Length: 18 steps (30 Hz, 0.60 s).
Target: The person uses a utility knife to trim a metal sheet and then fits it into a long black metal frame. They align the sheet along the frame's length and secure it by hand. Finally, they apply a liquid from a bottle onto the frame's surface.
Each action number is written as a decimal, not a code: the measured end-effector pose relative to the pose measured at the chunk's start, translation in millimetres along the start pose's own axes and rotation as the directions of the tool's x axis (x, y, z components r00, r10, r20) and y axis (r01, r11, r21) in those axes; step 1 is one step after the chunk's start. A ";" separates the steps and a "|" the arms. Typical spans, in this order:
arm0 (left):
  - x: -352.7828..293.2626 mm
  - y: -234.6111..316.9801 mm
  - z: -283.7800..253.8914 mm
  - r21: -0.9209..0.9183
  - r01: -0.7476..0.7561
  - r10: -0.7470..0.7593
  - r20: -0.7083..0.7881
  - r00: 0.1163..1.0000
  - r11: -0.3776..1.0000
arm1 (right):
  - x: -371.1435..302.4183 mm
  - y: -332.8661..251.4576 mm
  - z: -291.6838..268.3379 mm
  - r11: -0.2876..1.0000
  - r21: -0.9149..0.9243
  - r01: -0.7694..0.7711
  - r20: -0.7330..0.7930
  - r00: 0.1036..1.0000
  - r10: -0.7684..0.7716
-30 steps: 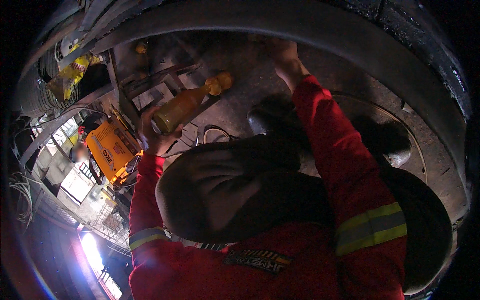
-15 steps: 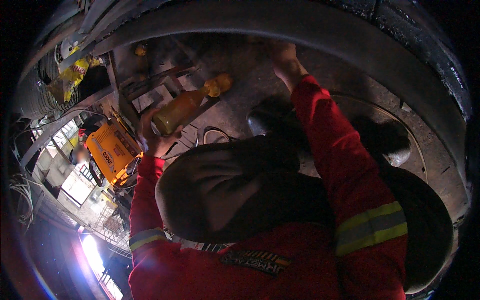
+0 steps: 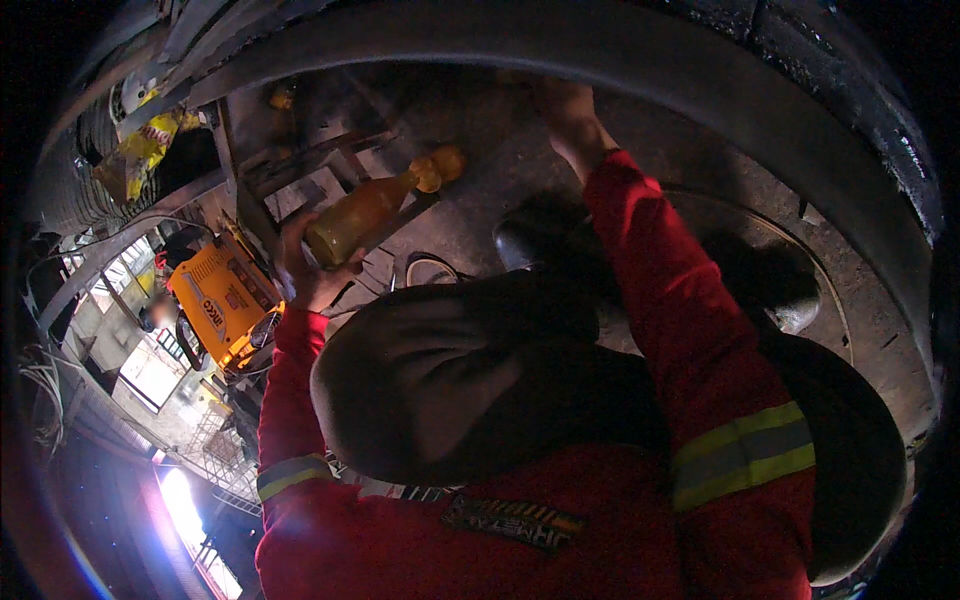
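My left hand (image 3: 300, 268) is closed round the wide base of a yellow-brown bottle (image 3: 358, 218). The bottle lies tilted, its narrow neck and rounded, knobby orange end turned up and to the right. Farther off, my right hand (image 3: 572, 122) reaches to the underside of a large curved metal band (image 3: 470, 48). Its fingers sink into deep shadow there, so I cannot tell whether they grip anything.
An orange welding machine (image 3: 222, 303) stands left of my left wrist. A yellow bag (image 3: 150, 155) hangs by coiled cable at the far left. A thin hose (image 3: 800, 245) curves over the floor on the right. My boot (image 3: 520, 240) is between my arms. A blurred person (image 3: 160, 312) is in the distance.
Both hands and the bottle stay almost in place. The welding machine and the background at left shift slightly in the picture.
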<state>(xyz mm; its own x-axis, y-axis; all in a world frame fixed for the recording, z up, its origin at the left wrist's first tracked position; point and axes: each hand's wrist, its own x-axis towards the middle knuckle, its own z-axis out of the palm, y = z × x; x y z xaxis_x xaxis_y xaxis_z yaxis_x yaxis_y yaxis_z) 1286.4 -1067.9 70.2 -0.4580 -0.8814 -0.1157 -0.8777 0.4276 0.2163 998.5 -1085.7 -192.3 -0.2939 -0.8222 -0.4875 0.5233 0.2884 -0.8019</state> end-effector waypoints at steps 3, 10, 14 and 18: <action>-4.7 -6.4 -0.2 0.047 0.016 -0.017 0.014 1.000 0.999 | -4.5 -4.2 -1.0 0.994 -0.102 0.040 0.009 0.999 -0.039; 0.0 6.5 -1.3 0.009 0.109 -0.109 0.013 0.994 0.994 | -6.8 -16.4 0.9 0.987 0.158 0.007 -0.042 0.999 0.000; 3.5 8.3 -2.8 0.064 0.027 -0.028 0.015 0.999 0.998 | -6.6 -8.7 -0.6 0.971 0.232 -0.063 -0.048 0.996 0.076; -3.2 5.7 -4.3 0.106 0.056 -0.059 0.023 0.998 0.993 | -12.1 -16.1 2.7 0.935 0.349 -0.071 0.005 0.997 0.074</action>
<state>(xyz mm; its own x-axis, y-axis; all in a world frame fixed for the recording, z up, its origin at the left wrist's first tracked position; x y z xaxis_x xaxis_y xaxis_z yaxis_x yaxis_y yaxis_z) 1283.4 -1063.5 76.0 -0.4088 -0.9001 -0.1504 -0.9119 0.3965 0.1055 995.7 -1081.8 -172.6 -0.2502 -0.8012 -0.5435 0.7889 0.1568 -0.5942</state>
